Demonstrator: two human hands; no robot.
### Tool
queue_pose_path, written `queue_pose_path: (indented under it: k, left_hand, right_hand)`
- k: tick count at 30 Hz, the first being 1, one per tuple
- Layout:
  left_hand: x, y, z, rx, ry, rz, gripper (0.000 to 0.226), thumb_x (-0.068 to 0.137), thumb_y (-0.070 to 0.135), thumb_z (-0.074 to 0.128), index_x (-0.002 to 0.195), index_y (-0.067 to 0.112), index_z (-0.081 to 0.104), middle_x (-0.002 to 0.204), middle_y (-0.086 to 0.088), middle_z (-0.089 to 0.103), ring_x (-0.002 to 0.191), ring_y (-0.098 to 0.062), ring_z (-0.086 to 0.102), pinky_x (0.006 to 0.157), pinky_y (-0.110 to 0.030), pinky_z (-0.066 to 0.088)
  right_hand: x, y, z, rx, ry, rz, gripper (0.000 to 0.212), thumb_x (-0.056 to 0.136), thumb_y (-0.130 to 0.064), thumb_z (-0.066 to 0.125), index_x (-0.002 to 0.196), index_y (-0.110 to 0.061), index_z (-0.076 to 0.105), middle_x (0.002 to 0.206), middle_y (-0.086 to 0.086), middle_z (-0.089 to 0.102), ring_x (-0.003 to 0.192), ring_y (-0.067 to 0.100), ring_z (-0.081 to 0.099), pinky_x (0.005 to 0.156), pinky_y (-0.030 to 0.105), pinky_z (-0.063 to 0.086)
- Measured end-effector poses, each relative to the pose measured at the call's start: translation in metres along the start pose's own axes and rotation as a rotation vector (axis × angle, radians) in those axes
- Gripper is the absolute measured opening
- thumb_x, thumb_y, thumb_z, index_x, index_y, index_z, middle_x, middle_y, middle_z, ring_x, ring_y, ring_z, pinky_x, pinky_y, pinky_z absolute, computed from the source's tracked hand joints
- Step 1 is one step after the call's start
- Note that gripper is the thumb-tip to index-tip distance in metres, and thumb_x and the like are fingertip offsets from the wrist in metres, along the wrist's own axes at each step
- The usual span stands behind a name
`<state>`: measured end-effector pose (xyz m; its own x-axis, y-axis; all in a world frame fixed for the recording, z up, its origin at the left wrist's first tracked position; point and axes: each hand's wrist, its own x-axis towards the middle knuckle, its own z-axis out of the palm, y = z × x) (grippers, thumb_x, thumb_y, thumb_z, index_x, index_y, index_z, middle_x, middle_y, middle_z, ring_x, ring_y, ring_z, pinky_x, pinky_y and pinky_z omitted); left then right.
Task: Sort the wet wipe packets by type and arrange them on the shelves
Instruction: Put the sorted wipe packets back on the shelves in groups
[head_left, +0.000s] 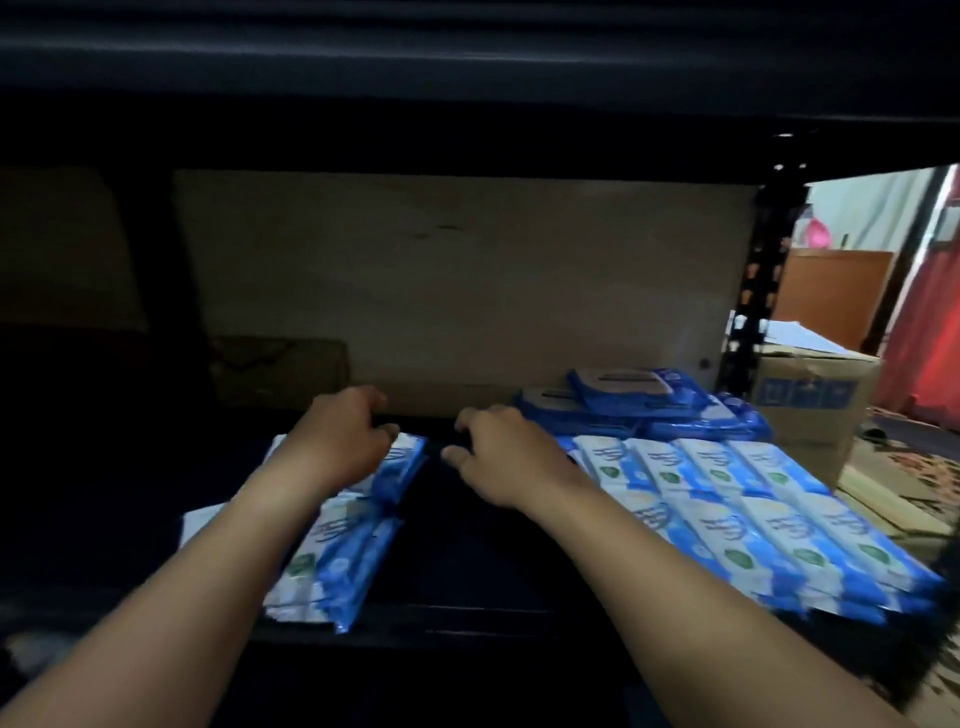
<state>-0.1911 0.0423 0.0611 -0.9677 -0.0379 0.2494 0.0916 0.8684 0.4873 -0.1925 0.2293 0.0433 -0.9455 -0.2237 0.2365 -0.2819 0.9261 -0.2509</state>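
Gripping the far end of the left stack of packets (343, 525), your left hand (337, 447) straightens it on the shelf (467, 618); your right hand (498, 452) rests loosely, holding nothing, against the tidy white rows (737, 509). Blue packets (639, 405) sit in the back right corner. Sorting looks nearly done.
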Motion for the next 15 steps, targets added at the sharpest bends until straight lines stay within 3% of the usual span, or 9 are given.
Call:
queue_pose_path:
  k: [3, 6, 9, 15]
  left_hand:
    - [0.019, -0.036, -0.009, 0.067, -0.029, -0.095, 0.036, 0.093, 0.018, 0.064, 0.128, 0.008, 0.064, 0.122, -0.020, 0.067, 0.117, -0.031, 0.062, 0.081, -0.020, 0.038]
    - [0.037, -0.061, -0.010, 0.144, -0.096, -0.209, 0.044, 0.093, 0.022, 0.065, 0.134, 0.008, 0.058, 0.132, -0.019, 0.061, 0.121, -0.032, 0.060, 0.087, -0.027, 0.045]
    - [0.051, -0.079, -0.009, 0.160, -0.150, -0.267, 0.041, 0.093, 0.021, 0.062, 0.130, 0.005, 0.061, 0.130, -0.018, 0.063, 0.115, -0.031, 0.063, 0.082, -0.028, 0.048]
    - [0.058, -0.094, -0.007, 0.123, -0.115, -0.266, 0.033, 0.096, 0.015, 0.057, 0.127, 0.005, 0.065, 0.128, -0.017, 0.065, 0.117, -0.030, 0.063, 0.095, -0.032, 0.052]
  right_hand:
    - [0.027, -0.040, 0.018, 0.053, -0.065, -0.037, 0.049, 0.097, -0.054, 0.053, 0.136, -0.024, 0.053, 0.138, 0.016, 0.045, 0.120, 0.042, 0.056, 0.097, 0.043, 0.048]
    - [0.050, -0.071, 0.033, 0.071, -0.155, -0.017, 0.065, 0.094, -0.065, 0.052, 0.148, -0.029, 0.042, 0.148, 0.016, 0.028, 0.123, 0.045, 0.052, 0.102, 0.043, 0.045]
    - [0.070, -0.088, 0.051, 0.023, -0.227, 0.027, 0.070, 0.091, -0.071, 0.049, 0.150, -0.034, 0.040, 0.152, 0.015, 0.017, 0.124, 0.046, 0.048, 0.103, 0.045, 0.045]
    - [0.084, -0.091, 0.080, -0.044, -0.326, 0.037, 0.053, 0.093, -0.058, 0.049, 0.138, -0.031, 0.056, 0.146, 0.007, 0.027, 0.125, 0.042, 0.036, 0.096, 0.042, 0.040]
